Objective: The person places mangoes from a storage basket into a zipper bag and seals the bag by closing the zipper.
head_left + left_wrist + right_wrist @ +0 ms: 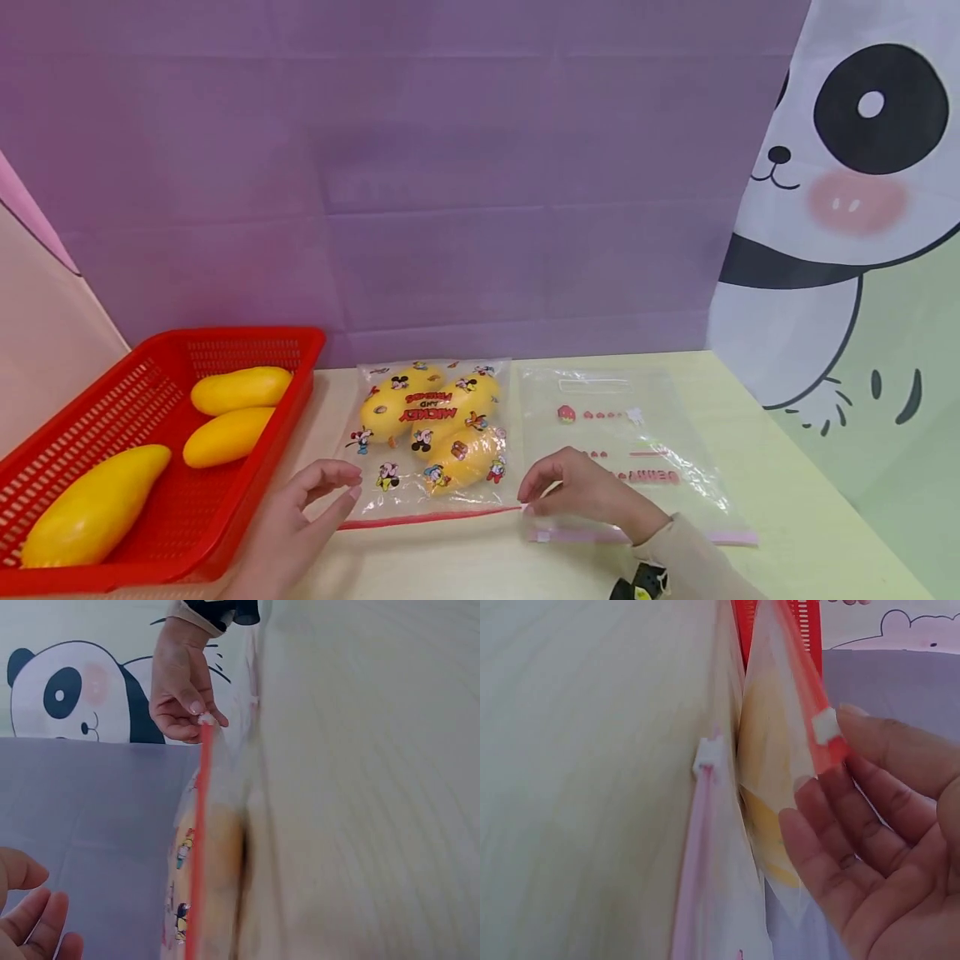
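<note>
A: What do you see in the head view?
B: The printed bag (429,433) lies on the pale table (795,492), with rounded yellow fruits (457,446) inside it. Its red zip strip (431,518) is on the near side. The right hand (581,492) pinches the right end of this strip. The left hand (292,525) is just beside the left near corner; its thumb and forefinger stand apart, a little bent, and hold nothing.
A: And around them?
B: At left there is a red basket (157,571) with three yellow mangoes (97,504). At right lies a second bag (600,425), partly behind the right hand.
A: And the left wrist view?
B: The left hand shows at the lower left, fingers loosely curved, apart from the printed bag. Farther away, the right thumb and finger hold a white slider (206,718) at the strip's end.
A: And the right wrist view?
B: The right thumb presses the white slider; the other fingers are half bent, below it.
</note>
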The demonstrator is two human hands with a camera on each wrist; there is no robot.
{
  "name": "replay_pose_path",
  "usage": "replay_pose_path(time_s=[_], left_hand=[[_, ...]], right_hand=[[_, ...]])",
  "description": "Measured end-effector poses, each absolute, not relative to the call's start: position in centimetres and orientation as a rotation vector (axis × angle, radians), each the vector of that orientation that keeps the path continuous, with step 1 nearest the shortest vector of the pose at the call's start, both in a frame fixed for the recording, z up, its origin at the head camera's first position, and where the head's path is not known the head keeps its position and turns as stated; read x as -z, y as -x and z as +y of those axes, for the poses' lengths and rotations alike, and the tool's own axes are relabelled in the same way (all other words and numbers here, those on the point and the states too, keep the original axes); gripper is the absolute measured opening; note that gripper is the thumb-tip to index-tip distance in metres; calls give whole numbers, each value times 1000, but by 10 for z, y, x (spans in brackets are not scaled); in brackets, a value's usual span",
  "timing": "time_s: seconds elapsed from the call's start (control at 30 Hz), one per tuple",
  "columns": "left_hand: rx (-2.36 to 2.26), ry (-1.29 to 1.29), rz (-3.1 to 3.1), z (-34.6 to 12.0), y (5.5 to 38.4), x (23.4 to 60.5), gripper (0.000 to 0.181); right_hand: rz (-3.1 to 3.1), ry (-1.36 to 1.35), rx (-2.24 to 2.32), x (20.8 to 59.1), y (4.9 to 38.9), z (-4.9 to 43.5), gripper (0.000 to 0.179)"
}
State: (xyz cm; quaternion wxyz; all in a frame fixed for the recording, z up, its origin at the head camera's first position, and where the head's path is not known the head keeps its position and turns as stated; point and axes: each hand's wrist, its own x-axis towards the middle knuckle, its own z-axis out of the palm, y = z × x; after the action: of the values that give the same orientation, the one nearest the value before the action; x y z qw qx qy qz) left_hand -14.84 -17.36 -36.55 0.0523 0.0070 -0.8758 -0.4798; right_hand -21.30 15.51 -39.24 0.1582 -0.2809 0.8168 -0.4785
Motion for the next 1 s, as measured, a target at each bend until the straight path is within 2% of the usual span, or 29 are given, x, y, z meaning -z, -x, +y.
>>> replay_pose_path(time_s=[0.47,0.73,0.87,1.0], left_hand=[[1346,38,-2657,-187,136,338,29],[1315,57,-2659,-197,136,323,34],[1315,44,-2705,-201,136,320,39],[1205,98,-2679,-210,136,316,35]], right_hand=[[2428,1030,1409,385,208,197,24],[2468,1147,1436,386,194,240,15],[2448,1242,1445,384,188,259,24],[2434,1247,1429,386,183,273,26]])
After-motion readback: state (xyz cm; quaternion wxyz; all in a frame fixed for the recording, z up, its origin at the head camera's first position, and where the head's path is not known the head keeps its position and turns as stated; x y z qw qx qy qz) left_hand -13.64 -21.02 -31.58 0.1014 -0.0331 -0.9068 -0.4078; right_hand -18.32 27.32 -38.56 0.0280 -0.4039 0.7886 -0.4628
